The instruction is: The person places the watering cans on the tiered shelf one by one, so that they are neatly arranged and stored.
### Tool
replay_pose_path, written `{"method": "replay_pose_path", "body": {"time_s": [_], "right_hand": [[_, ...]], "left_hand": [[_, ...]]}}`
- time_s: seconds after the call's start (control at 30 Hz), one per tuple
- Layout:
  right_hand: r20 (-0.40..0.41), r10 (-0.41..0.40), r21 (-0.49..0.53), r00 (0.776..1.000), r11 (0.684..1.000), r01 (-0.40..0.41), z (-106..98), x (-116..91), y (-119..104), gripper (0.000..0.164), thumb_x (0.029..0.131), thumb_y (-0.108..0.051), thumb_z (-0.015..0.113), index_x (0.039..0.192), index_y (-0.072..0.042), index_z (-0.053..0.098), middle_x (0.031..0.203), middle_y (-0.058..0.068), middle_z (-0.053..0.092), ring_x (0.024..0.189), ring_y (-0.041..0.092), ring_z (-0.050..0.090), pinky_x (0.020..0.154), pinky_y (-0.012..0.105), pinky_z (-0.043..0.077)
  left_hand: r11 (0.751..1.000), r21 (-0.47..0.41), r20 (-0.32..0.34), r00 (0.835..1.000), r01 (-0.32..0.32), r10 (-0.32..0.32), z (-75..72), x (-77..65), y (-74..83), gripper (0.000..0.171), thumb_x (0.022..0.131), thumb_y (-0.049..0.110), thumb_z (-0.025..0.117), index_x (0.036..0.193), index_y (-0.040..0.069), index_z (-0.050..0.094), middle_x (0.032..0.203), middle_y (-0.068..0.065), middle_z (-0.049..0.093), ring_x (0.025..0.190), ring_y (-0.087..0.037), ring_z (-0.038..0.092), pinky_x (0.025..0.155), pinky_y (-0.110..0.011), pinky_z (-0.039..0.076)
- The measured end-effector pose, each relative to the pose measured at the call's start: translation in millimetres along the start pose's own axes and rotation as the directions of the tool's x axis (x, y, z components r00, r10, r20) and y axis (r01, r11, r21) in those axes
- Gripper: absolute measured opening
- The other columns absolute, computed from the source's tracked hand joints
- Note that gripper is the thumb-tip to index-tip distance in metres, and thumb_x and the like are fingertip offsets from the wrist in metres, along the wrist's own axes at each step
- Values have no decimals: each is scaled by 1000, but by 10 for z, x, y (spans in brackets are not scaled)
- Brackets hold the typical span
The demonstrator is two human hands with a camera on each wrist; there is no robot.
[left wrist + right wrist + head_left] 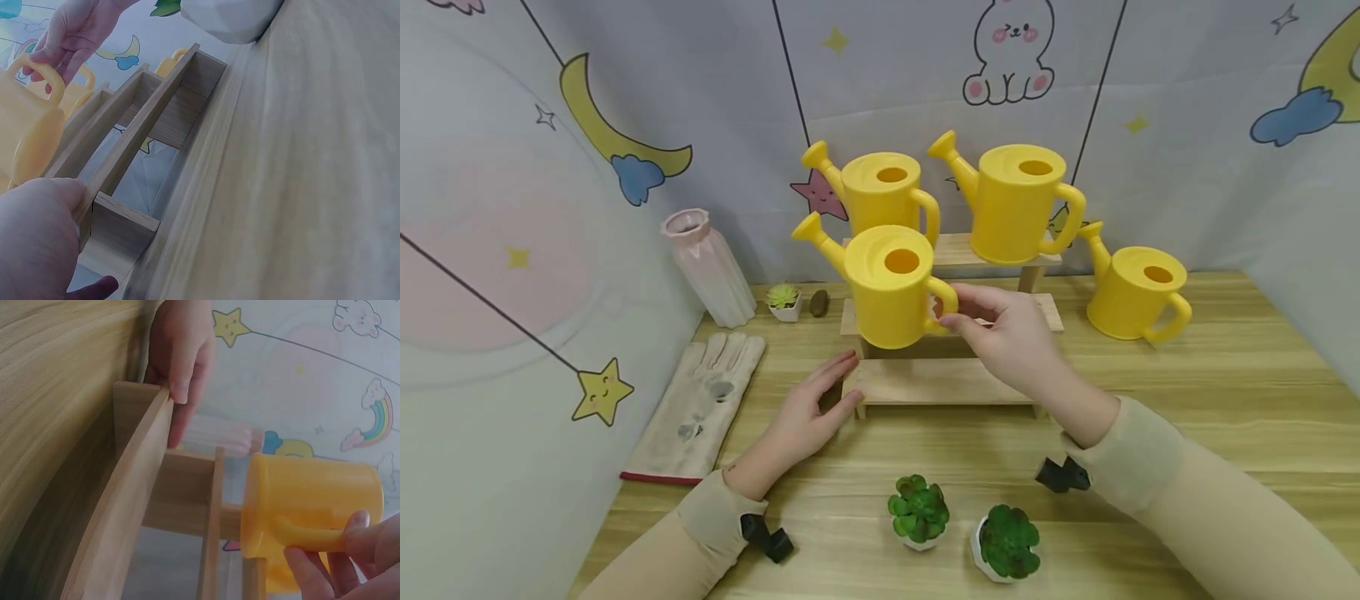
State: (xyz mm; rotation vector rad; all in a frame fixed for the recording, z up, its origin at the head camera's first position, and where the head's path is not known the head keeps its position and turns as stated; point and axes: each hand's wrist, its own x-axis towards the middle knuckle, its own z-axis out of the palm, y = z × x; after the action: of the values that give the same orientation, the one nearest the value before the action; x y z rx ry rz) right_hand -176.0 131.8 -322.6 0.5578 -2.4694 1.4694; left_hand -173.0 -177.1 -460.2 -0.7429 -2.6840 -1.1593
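My right hand point(1015, 337) pinches the handle of a yellow watering can point(889, 304), its spout pointing left. That can is upright at the left part of the middle step of a wooden tiered stand point(943, 383); a small gap shows under its base in the right wrist view. Two more cans, a left one point(880, 187) and a right one point(1018, 208), stand on the top step. At the stand's lower left end, my left hand point(801, 421) grips the bottom board point(134, 469) between thumb and fingers.
Another yellow watering can point(1135, 292) stands right of the stand. To the left are a pink-white vase point(711, 267), a small succulent point(784, 302), a dark stone point(819, 303) and a glove point(700, 408). Two potted plants point(919, 510) point(1009, 543) stand at the front.
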Motion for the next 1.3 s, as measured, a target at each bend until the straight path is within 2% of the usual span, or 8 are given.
{"method": "replay_pose_path", "body": {"time_s": [0.3,0.5,0.83,1.07,1.3], "right_hand": [[44,32,-44,999,999,-30,91,73,3,35,92,-23,77,126,-15,74,110,6,79,101,21,76,72,18,59],[56,60,-35,997,998,-58,93,104,3,35,93,-21,77,127,-13,73,112,6,79,103,23,75,74,19,60],[75,117,-35,990,993,-115,98,112,4,36,93,-21,76,128,-11,72,117,7,77,106,22,74,81,28,62],[85,151,-44,985,988,-148,121,91,7,36,94,-23,76,128,-12,71,115,2,76,106,20,72,84,35,61],[88,139,-53,986,989,-135,131,77,9,33,94,-22,75,125,-12,69,117,5,75,107,22,73,87,39,62]], "left_hand": [[1000,-6,2,1000,19,-19,-17,-10,30,57,103,43,60,154,23,47,162,3,44,151,-19,41,124,-47,35],[1000,-7,4,1000,20,-20,-12,-5,24,57,103,44,59,154,24,47,162,6,44,151,-18,40,124,-46,36],[1000,-9,4,1000,14,-14,-8,12,44,57,103,43,60,154,23,47,162,5,43,151,-20,41,124,-47,36],[1000,-11,2,1000,9,-9,-11,6,43,56,103,43,60,154,23,47,162,4,44,151,-19,41,123,-48,36],[1000,-7,4,1000,6,-6,-10,5,50,57,103,43,60,154,23,47,162,4,44,151,-19,41,123,-47,36]]}}
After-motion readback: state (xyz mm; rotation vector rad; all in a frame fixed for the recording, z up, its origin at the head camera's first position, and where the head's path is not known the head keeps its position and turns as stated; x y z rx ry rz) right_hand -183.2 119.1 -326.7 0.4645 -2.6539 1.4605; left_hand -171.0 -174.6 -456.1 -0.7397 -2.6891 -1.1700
